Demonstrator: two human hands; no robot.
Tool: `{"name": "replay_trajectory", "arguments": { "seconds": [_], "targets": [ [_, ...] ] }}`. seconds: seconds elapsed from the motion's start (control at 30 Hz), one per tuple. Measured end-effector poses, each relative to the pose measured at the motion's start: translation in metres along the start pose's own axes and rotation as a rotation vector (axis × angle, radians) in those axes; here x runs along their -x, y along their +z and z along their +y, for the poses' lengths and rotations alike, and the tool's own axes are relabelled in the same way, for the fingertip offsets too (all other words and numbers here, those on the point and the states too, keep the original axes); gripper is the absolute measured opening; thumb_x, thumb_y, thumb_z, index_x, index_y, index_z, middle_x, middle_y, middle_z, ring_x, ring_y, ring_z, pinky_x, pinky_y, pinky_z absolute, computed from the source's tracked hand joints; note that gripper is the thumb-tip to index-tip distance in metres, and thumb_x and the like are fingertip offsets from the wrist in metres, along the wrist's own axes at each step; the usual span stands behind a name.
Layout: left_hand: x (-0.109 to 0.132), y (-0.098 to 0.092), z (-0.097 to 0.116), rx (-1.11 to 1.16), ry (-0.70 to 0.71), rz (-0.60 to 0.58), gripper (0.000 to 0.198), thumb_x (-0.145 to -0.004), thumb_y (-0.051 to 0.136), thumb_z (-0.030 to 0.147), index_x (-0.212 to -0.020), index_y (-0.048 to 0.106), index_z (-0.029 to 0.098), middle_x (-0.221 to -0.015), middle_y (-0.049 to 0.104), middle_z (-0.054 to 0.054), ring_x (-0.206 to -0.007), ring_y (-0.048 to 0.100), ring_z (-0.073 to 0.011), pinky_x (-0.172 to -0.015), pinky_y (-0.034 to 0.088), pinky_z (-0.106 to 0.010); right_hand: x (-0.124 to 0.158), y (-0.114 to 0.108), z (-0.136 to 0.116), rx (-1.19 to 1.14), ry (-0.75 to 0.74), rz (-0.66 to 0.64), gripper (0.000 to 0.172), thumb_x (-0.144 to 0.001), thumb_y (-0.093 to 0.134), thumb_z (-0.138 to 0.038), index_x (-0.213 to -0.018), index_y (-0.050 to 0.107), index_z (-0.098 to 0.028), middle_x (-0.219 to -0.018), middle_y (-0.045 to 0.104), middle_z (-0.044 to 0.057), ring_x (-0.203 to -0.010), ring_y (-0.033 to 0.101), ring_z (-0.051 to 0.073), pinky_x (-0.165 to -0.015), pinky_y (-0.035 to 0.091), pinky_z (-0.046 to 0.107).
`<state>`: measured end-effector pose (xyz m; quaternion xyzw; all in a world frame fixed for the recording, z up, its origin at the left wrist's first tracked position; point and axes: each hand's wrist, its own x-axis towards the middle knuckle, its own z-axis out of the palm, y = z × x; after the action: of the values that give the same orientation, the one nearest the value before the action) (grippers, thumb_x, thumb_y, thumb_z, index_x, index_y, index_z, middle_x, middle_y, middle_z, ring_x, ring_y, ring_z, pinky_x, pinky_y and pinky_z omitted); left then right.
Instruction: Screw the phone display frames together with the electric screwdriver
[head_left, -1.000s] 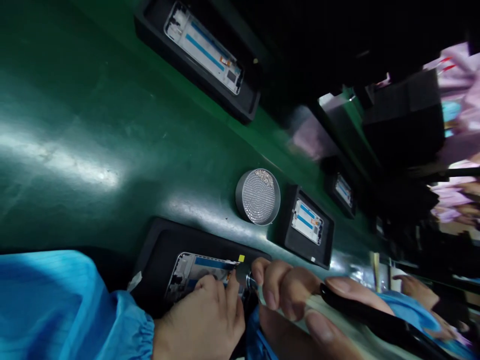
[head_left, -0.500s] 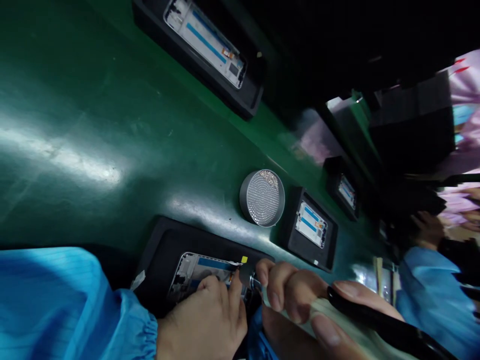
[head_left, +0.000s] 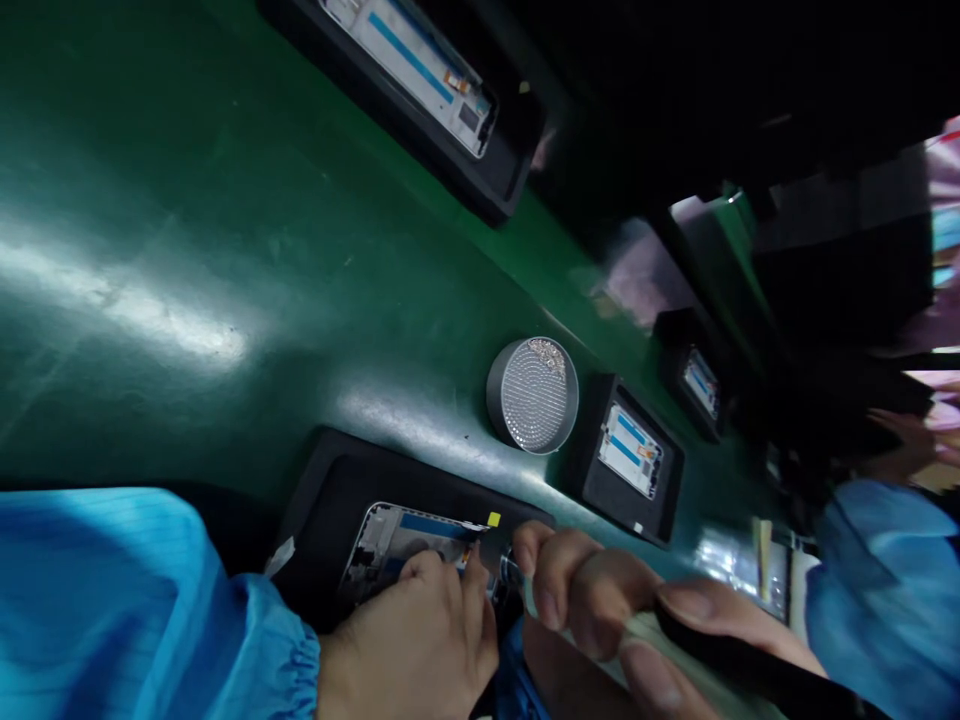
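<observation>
1. Right hand: fingers closed round a driver with a pale body and a black part along it. Thumb and fingers wrap the body; grip appears full.
2. Driver tip end: directed at the near phone frame, close to the left index fingertip. Contact between tip and frame cannot be confirmed.
3. Left hand: laid over the same frame, palm down. Fingers bent, index reaching furthest, toward the driver. Whether anything is pinched beneath cannot be told; the undersides are hidden.
4. Near phone frame: lies in the near black tray at the table's near edge, partly covered by the left hand. Blue strips run along it.
5. Labels: a small yellow square sits at the frame's upper edge; a white tape piece is on the tray's left end. Any writing on either is too small to read.
6. Round dish: beyond the near tray, on the table. Small screws are heaped along its far side; its floor is dotted in rings.
7. Second tray: just right of the dish, holding another frame with blue strips.
8. Far tray: at the top of view, likewise loaded.
9. Left sleeve: blue, gathered at the cuff. A co-worker's blue sleeve is at far right.
</observation>
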<state>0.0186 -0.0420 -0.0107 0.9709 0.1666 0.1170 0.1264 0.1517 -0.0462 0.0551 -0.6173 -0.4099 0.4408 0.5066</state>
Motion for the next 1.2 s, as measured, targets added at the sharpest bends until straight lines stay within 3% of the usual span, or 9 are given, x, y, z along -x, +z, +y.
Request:
{"name": "replay_trajectory", "arguments": {
  "seconds": [0.13,0.47,0.6,0.73,0.83,0.9,0.97,1.1,1.2],
  "targets": [
    [0.0,0.002,0.002,0.042,-0.006,0.004,0.022,-0.097,0.045,0.024,-0.098,0.065,0.016,-0.074,0.064,-0.006,-0.06,0.051,-0.0192,-0.053,0.023,-0.033,-0.003,-0.002,0.002,-0.006,-0.06,-0.071,0.022,-0.085,0.062,-0.024,-0.103,0.063,-0.036,-0.058,0.051,-0.005,-0.06,0.056,0.016,-0.068,0.051,0.043],
    [0.001,0.002,0.003,0.045,-0.001,0.0,0.024,-0.097,0.048,0.026,-0.107,0.066,0.014,-0.079,0.067,-0.007,-0.062,0.054,-0.0203,-0.053,0.025,-0.034,-0.001,0.006,0.005,-0.041,-0.052,-0.033,0.019,-0.085,0.062,-0.021,-0.1,0.062,-0.033,-0.061,0.051,-0.006,-0.063,0.054,0.013,-0.071,0.05,0.038],
    [0.002,-0.004,-0.004,-0.034,0.009,0.006,0.03,-0.099,0.046,0.029,-0.113,0.066,0.013,-0.109,0.07,-0.016,-0.072,0.059,-0.0205,-0.058,0.031,-0.036,-0.006,-0.001,0.005,-0.11,-0.117,-0.009,0.029,-0.086,0.06,-0.022,-0.112,0.061,-0.035,-0.061,0.051,-0.006,-0.06,0.053,0.014,-0.067,0.049,0.038],
    [0.006,-0.018,-0.019,-0.108,0.036,0.062,0.037,-0.094,0.054,0.036,-0.116,0.066,0.009,-0.121,0.068,-0.019,-0.105,0.062,-0.0303,-0.087,0.038,-0.043,-0.02,-0.027,-0.001,-0.157,-0.292,0.215,0.027,-0.081,0.061,-0.02,-0.105,0.065,-0.033,-0.058,0.05,-0.006,-0.055,0.048,0.014,-0.063,0.047,0.035],
    [0.012,-0.027,-0.035,-0.072,0.003,-0.021,0.049,-0.084,0.063,0.04,-0.12,0.062,0.006,-0.124,0.066,-0.022,-0.113,0.061,-0.0365,-0.099,0.038,-0.049,-0.029,-0.051,-0.002,-0.141,-0.405,0.367,0.027,-0.076,0.061,-0.019,-0.098,0.066,-0.033,-0.055,0.052,-0.006,-0.051,0.046,0.014,-0.062,0.047,0.036],
    [0.016,-0.03,-0.044,-0.067,0.012,-0.075,0.05,-0.079,0.067,0.034,-0.12,0.06,0.007,-0.128,0.063,-0.023,-0.115,0.061,-0.038,-0.1,0.042,-0.05,-0.033,-0.064,0.002,-0.163,-0.44,0.421,0.029,-0.072,0.06,-0.016,-0.096,0.066,-0.031,-0.053,0.053,-0.006,-0.048,0.045,0.015,-0.059,0.047,0.036],
    [0.02,-0.033,-0.049,-0.099,0.052,-0.045,0.043,-0.079,0.066,0.025,-0.117,0.059,0.007,-0.125,0.064,-0.023,-0.113,0.062,-0.0376,-0.098,0.047,-0.049,-0.034,-0.073,0.006,-0.202,-0.465,0.448,0.031,-0.07,0.058,-0.013,-0.095,0.066,-0.029,-0.051,0.053,-0.007,-0.046,0.046,0.014,-0.056,0.047,0.034],
    [0.028,-0.046,-0.045,-0.189,0.183,0.097,0.03,-0.091,0.048,0.01,-0.118,0.058,0.004,-0.109,0.068,-0.02,-0.096,0.067,-0.0334,-0.082,0.055,-0.045,-0.031,-0.077,0.012,-0.24,-0.535,0.513,0.029,-0.067,0.06,-0.01,-0.092,0.064,-0.025,-0.049,0.056,-0.007,-0.045,0.05,0.014,-0.057,0.048,0.036],
    [0.031,-0.063,-0.036,-0.162,0.259,0.045,0.035,-0.093,0.037,0.003,-0.121,0.059,0.003,-0.105,0.068,-0.017,-0.092,0.067,-0.0297,-0.079,0.055,-0.042,-0.028,-0.079,0.012,-0.253,-0.554,0.582,0.027,-0.064,0.066,-0.013,-0.088,0.061,-0.023,-0.049,0.057,-0.008,-0.043,0.051,0.014,-0.054,0.049,0.036]
  ]
}}
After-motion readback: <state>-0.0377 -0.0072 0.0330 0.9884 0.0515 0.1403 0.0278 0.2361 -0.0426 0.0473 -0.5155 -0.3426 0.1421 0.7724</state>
